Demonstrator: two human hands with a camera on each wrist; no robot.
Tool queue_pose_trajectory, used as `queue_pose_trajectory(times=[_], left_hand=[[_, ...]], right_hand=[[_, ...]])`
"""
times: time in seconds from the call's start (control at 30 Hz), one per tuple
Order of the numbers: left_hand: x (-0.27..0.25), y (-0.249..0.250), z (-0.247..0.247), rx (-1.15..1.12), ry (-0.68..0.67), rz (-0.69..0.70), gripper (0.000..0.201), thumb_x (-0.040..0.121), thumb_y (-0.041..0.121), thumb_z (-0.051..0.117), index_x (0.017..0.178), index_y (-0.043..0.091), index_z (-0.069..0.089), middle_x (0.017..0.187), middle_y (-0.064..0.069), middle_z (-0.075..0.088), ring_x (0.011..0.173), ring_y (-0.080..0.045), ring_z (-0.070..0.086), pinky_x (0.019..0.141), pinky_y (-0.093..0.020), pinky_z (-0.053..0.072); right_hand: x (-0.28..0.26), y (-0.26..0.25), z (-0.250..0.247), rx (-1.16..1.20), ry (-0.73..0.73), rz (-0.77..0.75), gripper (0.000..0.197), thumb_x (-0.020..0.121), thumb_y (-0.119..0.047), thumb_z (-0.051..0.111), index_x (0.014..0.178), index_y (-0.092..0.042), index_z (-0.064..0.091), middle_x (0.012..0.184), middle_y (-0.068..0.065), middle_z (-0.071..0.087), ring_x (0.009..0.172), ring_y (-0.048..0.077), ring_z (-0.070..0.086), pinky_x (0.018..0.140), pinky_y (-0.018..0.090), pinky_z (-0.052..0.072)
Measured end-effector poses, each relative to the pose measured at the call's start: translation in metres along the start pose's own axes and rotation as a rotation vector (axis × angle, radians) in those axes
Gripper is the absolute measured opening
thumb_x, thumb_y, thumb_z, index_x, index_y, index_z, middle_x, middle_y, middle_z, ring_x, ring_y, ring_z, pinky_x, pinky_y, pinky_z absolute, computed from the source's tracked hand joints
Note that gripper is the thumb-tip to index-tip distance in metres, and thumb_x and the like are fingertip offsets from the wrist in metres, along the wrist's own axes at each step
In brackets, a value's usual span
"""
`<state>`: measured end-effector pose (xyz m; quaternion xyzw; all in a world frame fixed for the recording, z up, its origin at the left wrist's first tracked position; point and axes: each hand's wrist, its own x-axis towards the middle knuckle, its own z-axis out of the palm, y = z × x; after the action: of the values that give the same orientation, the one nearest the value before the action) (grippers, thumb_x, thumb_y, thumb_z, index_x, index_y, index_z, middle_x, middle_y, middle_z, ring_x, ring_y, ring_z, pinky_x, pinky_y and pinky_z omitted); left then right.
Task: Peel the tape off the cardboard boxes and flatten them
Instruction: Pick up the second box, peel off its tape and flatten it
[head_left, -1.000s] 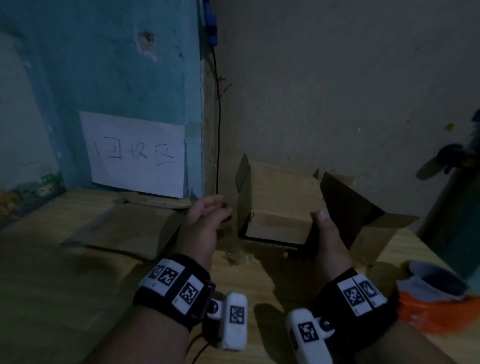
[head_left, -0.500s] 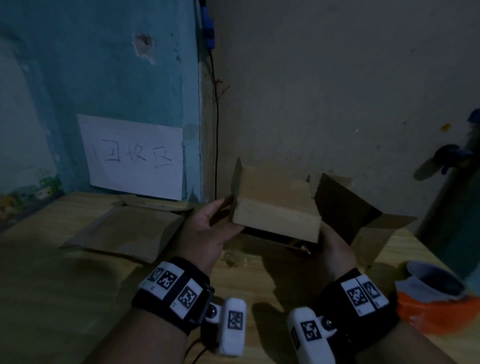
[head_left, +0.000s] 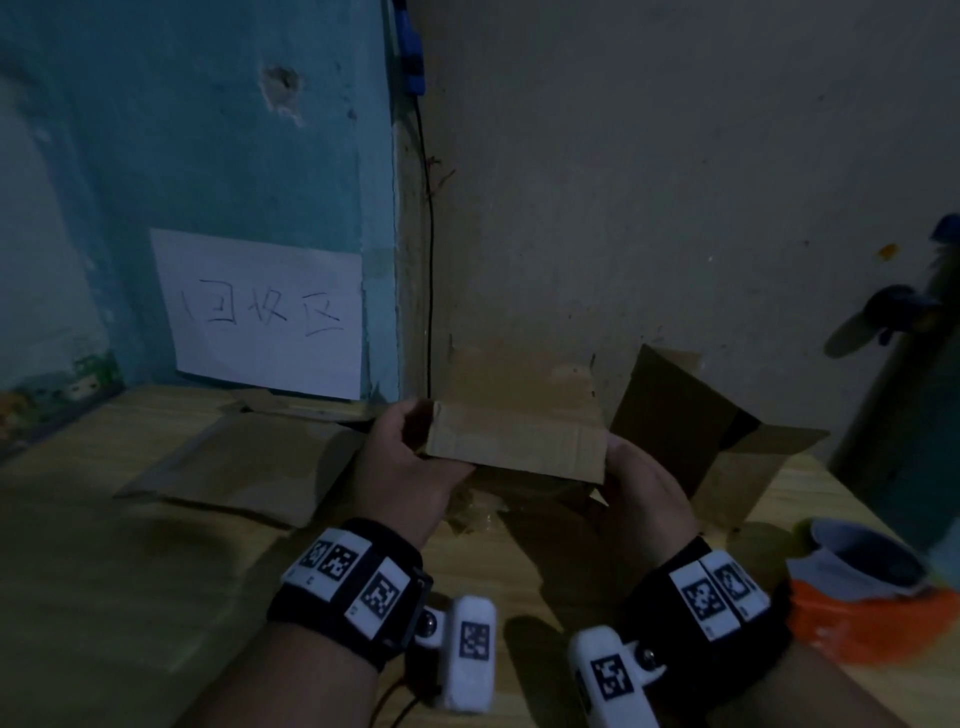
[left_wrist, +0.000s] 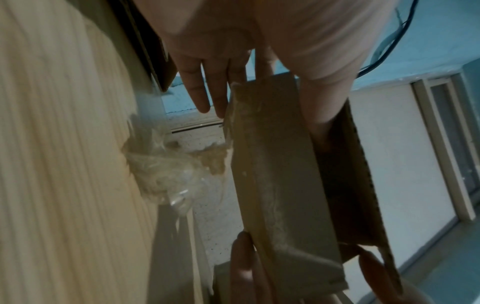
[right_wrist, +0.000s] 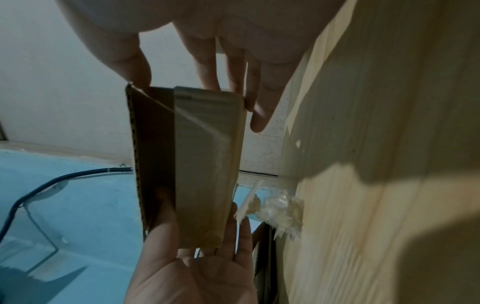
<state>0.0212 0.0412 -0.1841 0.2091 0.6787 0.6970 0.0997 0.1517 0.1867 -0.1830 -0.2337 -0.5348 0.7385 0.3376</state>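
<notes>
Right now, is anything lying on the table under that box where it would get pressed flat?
Yes. A crumpled wad of clear tape lies on the wooden table beneath the cardboard box held between left hand and right hand.

Dim corner: teal wall (head_left: 218, 156) at ten o'clock, grey wall (head_left: 675, 182) at one, wooden tabletop (head_left: 104, 571) below.
</notes>
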Motion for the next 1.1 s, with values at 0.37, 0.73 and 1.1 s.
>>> queue_pose_trajectory(times=[0.37,0.73,1.1], left_hand=[[-0.001,-0.004,-0.003,0.099,0.023,0.165,0.029,0.078,0.009,0.084,0.09,0.031,0.07,0.083,0.013,0.075,0.076,0.003,0.069,0.066,-0.019,0.052],[-0.002,-0.001,-0.002,0.149,0.016,0.141,0.023,0.074,0.017,0.086,0.094,0.024,0.076,0.089,0.009,0.078,0.084,-0.01,0.073,0.078,-0.032,0.061],[0.002,-0.005,-0.001,0.145,-0.021,0.094,0.041,0.071,0.013,0.09,0.106,0.026,0.074,0.1,0.008,0.078,0.094,-0.014,0.073,0.088,-0.041,0.062]], right_hand=[[-0.009,0.005,-0.006,-0.032,-0.077,-0.16,0.052,0.074,-0.031,0.076,0.116,-0.056,0.058,0.121,-0.019,0.066,0.115,0.011,0.064,0.088,0.04,0.057],[-0.009,0.008,-0.01,-0.149,-0.065,-0.183,0.041,0.075,-0.036,0.075,0.108,-0.059,0.067,0.127,-0.013,0.067,0.115,0.014,0.066,0.093,0.045,0.058],[-0.011,0.005,-0.008,-0.188,-0.024,-0.201,0.04,0.083,-0.025,0.073,0.114,-0.05,0.064,0.128,-0.01,0.066,0.114,0.011,0.066,0.088,0.033,0.059]])
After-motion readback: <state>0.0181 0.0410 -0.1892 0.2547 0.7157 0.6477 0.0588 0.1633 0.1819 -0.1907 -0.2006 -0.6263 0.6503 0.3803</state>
